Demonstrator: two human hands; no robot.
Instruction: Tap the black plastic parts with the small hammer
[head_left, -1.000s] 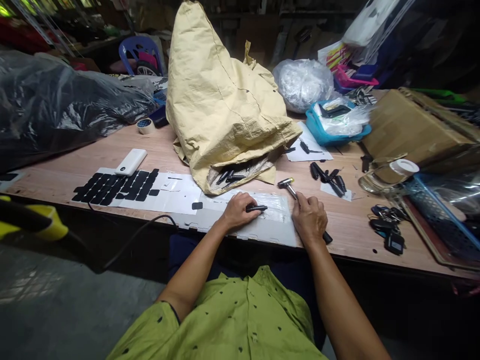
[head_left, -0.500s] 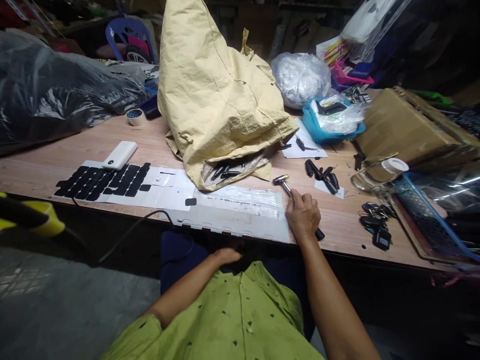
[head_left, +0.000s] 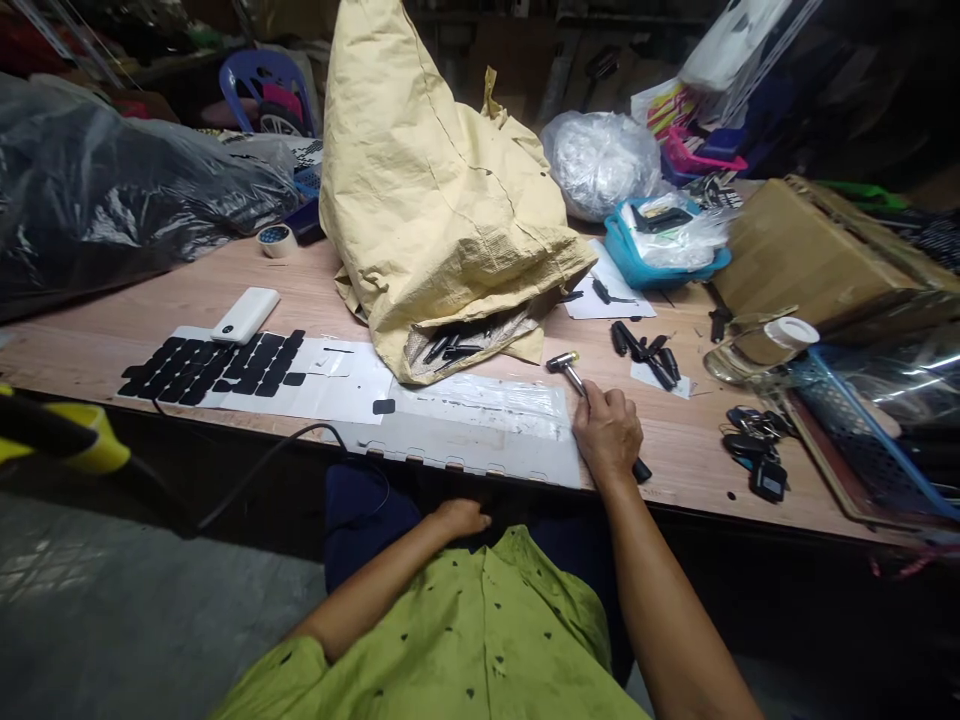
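My right hand point(head_left: 609, 432) is wrapped round a small hammer point(head_left: 576, 378) on the table's front edge; its metal head points away and the black handle end shows below the hand. My left hand point(head_left: 459, 519) rests low over my lap, below the table edge, its fingers partly hidden in shadow. Between the hands and a large tan sack point(head_left: 450, 190) lies a pale sheet point(head_left: 480, 430). Dark pieces point(head_left: 454, 345) show in the sack's open mouth. Rows of black pads point(head_left: 202, 368) lie on white paper at the left, beside a white power bank point(head_left: 246, 314).
Black cylindrical parts point(head_left: 643, 352), a bunch of keys point(head_left: 756, 450), a lidded jar point(head_left: 761, 342) and a blue basket point(head_left: 877, 430) are at the right. Behind them are a teal basket point(head_left: 664, 262) and a cardboard box point(head_left: 817, 250). A tape roll point(head_left: 277, 240) lies left.
The view has shifted slightly, so objects at the left appear a little further right. My right hand keeps its hold on the hammer, and my left hand stays low over my lap.
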